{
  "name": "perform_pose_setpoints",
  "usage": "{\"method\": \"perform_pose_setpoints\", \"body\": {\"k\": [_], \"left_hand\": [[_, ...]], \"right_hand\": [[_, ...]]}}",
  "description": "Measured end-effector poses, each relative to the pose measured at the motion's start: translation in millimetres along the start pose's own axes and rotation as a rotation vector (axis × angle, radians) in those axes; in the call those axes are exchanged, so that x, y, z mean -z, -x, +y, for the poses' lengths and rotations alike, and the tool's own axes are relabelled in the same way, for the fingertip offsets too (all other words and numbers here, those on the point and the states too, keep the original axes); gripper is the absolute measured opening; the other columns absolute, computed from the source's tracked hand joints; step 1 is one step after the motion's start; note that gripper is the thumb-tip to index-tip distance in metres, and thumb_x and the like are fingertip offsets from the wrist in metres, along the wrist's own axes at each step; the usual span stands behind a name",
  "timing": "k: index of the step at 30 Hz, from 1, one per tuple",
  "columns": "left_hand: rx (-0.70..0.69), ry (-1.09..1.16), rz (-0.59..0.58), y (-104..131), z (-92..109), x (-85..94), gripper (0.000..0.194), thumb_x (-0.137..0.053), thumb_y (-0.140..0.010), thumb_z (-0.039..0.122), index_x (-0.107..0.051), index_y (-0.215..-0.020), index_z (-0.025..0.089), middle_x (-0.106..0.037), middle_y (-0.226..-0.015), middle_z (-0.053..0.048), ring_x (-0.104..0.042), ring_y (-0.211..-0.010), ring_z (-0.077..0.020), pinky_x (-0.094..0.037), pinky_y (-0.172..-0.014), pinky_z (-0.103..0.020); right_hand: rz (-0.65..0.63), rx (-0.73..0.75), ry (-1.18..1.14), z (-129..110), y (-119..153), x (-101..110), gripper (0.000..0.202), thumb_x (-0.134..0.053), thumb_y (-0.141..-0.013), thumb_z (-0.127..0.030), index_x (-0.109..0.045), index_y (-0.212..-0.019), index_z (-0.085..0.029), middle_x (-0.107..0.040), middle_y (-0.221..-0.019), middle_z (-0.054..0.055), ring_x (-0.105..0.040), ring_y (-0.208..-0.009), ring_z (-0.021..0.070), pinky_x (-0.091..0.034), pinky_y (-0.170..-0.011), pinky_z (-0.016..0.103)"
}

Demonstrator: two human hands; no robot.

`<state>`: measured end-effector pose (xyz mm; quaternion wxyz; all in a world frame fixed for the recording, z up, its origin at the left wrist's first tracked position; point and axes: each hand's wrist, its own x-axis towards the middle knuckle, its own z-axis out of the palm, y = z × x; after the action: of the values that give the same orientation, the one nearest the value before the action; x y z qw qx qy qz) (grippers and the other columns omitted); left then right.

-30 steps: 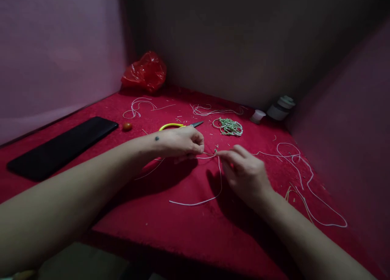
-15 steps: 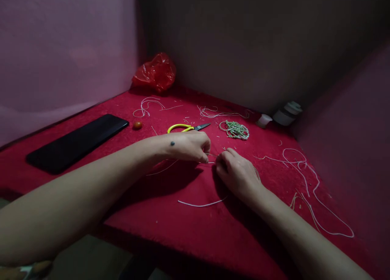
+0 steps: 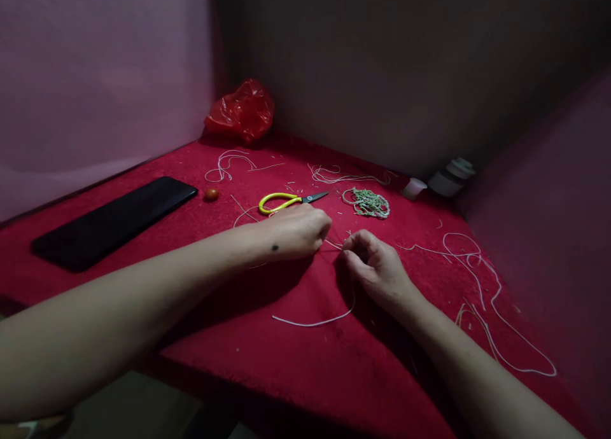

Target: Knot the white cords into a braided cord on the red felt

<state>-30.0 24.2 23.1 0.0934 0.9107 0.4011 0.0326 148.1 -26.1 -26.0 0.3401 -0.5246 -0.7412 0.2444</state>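
Thin cord (image 3: 334,244) stretches across the short gap between my two hands. My left hand (image 3: 300,231) is closed on one side of it, back of the hand upward, fingertips mostly hidden. On the other side my right hand (image 3: 375,261) pinches the cord between thumb and forefinger. A white cord end (image 3: 312,325) curves down from the right hand and lies on the red tabletop. Just beyond the left hand are yellow-handled scissors (image 3: 281,202), their blades pointing right. A bundle of green and white knotted cord (image 3: 367,203) sits beyond the right hand.
A black phone (image 3: 114,222) and a small orange-brown round object (image 3: 211,195) lie at left. A red plastic bag (image 3: 241,111) stands in the back corner. At the back right are a small white cup (image 3: 413,188) and a lidded container (image 3: 451,177). Loose white cord (image 3: 496,286) trails at right.
My right hand has turned so its thumb and forefinger pinch shows more. The left hand has rolled slightly, its wrist lower. The white cord end has shifted a little left.
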Motion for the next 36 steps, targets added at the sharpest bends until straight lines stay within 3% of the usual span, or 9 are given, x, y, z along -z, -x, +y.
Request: {"method": "perform_pose_setpoints", "body": {"k": [6, 12, 17, 21, 30, 34, 36], "left_hand": [[0.019, 0.050, 0.205, -2, 7, -12.8, 0.017, -0.045, -0.076, 0.016, -0.060, -0.083, 0.016, -0.060, -0.065, -0.005, -0.051, -0.059, -0.0150, -0.033, -0.055, -0.026], [-0.080, 0.220, 0.296, -4, 9, -18.8, 0.011, -0.048, -0.075, 0.010, -0.057, -0.074, 0.014, -0.059, -0.063, -0.001, -0.049, -0.057, -0.0100, -0.035, -0.056, -0.022], [-0.135, 0.323, 0.222, -4, 11, -16.5, 0.010, -0.049, -0.073, 0.007, -0.056, -0.072, 0.014, -0.059, -0.064, 0.000, -0.050, -0.058, -0.0085, -0.036, -0.057, -0.020], [-0.185, 0.356, 0.205, -3, 11, -15.7, 0.010, -0.049, -0.075, 0.007, -0.054, -0.069, 0.014, -0.058, -0.065, 0.000, -0.049, -0.060, -0.0081, -0.035, -0.058, -0.020], [-0.258, 0.345, 0.194, -2, 10, -14.1, 0.013, -0.047, -0.077, 0.011, -0.057, -0.069, 0.014, -0.057, -0.061, 0.001, -0.047, -0.056, -0.0072, -0.033, -0.056, -0.019], [-0.172, 0.278, 0.167, -3, 6, -14.0, 0.012, -0.048, -0.076, 0.012, -0.059, -0.073, 0.015, -0.057, -0.060, 0.001, -0.047, -0.056, -0.0084, -0.033, -0.055, -0.020], [-0.117, 0.254, 0.145, -4, 3, -14.2, 0.013, -0.049, -0.075, 0.016, -0.059, -0.083, 0.016, -0.060, -0.067, 0.000, -0.050, -0.059, -0.0100, -0.033, -0.056, -0.021]], "right_hand": [[0.062, 0.024, -0.065, 2, -2, -3, 0.018, -0.052, -0.078, -0.020, -0.054, -0.096, -0.017, -0.061, -0.079, 0.003, -0.056, -0.069, 0.0131, -0.044, -0.064, 0.025], [0.070, 0.101, 0.118, -3, -3, 1, 0.015, -0.048, -0.078, -0.013, -0.062, -0.081, -0.017, -0.061, -0.076, 0.004, -0.056, -0.071, 0.0143, -0.043, -0.068, 0.026], [0.113, -0.015, -0.013, -1, -3, -1, 0.017, -0.045, -0.081, -0.017, -0.057, -0.093, -0.017, -0.063, -0.081, 0.004, -0.056, -0.067, 0.0129, -0.043, -0.064, 0.025], [0.103, -0.006, -0.089, 1, -2, -2, 0.027, -0.045, -0.081, -0.015, -0.053, -0.107, -0.018, -0.059, -0.072, 0.000, -0.052, -0.059, 0.0103, -0.042, -0.060, 0.022], [0.083, -0.019, -0.040, -3, -5, 1, 0.013, -0.050, -0.077, -0.016, -0.062, -0.080, -0.016, -0.063, -0.069, 0.002, -0.054, -0.060, 0.0116, -0.041, -0.058, 0.021], [0.071, -0.048, -0.007, 0, -3, 1, 0.013, -0.050, -0.079, -0.020, -0.063, -0.078, -0.017, -0.062, -0.067, 0.002, -0.053, -0.058, 0.0116, -0.040, -0.055, 0.021], [0.059, -0.074, -0.027, 2, -3, 2, 0.014, -0.051, -0.080, -0.023, -0.064, -0.080, -0.017, -0.062, -0.066, 0.002, -0.052, -0.057, 0.0113, -0.039, -0.054, 0.021]]}}
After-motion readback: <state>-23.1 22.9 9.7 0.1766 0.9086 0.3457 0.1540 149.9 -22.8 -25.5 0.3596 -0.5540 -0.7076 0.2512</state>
